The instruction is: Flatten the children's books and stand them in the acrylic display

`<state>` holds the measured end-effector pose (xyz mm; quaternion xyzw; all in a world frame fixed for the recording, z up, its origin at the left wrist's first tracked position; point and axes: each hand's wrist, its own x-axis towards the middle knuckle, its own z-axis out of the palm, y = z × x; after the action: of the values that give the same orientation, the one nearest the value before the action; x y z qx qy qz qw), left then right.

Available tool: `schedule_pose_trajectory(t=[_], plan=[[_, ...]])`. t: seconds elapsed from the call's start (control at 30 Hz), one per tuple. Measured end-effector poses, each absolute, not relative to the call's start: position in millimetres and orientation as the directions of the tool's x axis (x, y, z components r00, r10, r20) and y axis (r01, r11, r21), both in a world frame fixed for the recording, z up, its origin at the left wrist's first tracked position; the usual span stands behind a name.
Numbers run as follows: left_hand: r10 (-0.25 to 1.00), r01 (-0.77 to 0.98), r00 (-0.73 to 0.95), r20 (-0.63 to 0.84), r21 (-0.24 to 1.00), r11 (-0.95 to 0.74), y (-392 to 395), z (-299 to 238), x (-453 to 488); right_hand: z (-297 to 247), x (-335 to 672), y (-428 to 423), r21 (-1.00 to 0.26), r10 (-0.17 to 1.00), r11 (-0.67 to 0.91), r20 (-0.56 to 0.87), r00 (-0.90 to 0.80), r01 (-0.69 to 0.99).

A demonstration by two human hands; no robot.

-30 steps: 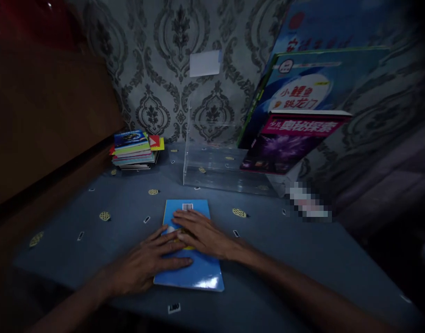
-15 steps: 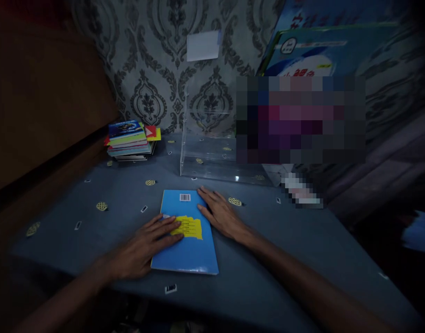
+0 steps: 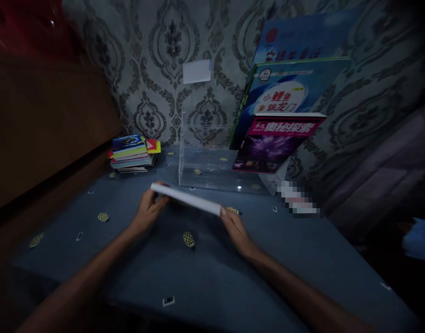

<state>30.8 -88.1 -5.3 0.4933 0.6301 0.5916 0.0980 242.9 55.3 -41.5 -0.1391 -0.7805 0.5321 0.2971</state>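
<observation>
I hold a thin book (image 3: 186, 199) above the blue tablecloth (image 3: 205, 273), tipped up so only its pale page edge faces me. My left hand (image 3: 149, 213) grips its left end, fingers curled round it. My right hand (image 3: 236, 230) grips its right end from below. The book hangs just in front of a clear acrylic book stand (image 3: 212, 166), in which a purple-covered book (image 3: 273, 144) and two larger blue books (image 3: 288, 90) lean to the right.
A stack of small colourful books (image 3: 132, 152) lies at the back left by a brown wooden panel (image 3: 42, 125). Patterned wallpaper with a white card (image 3: 197, 71) stands behind. The cloth bears small yellow motifs and labels.
The blue book lay flat under both hands a second ago. Both hands moved to its ends and lifted it on edge, away from me toward the clear stand.
</observation>
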Motion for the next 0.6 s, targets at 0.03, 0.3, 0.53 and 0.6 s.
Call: schedule_pose_trajectory(t=[0.03, 0.3, 0.53, 0.6], plan=[[0.676, 0.445, -0.573, 0.463, 0.869, -0.218, -73.6, -0.7, 29.7, -40.2, 239.9, 57.4, -0.912, 0.552, 0.394, 0.333, -0.764, -0.113], [0.574, 0.251, -0.698, 0.429, 0.897, -0.365, -23.1, 17.4, 29.6, -7.3, 206.4, 68.0, -0.881, 0.605, 0.408, 0.458, -0.651, -0.240], [0.554, -0.156, -0.832, 0.044, 0.938, -0.309, -20.0, -8.4, 44.2, -15.9, 213.4, 60.1, -0.969, 0.721, 0.023, 0.187, -0.667, -0.246], [0.606, -0.251, -0.795, -0.019, 0.920, -0.300, -19.6, -14.2, 49.9, -24.4, 216.3, 60.7, -0.976, 0.737, -0.078, 0.082, -0.671, -0.204]])
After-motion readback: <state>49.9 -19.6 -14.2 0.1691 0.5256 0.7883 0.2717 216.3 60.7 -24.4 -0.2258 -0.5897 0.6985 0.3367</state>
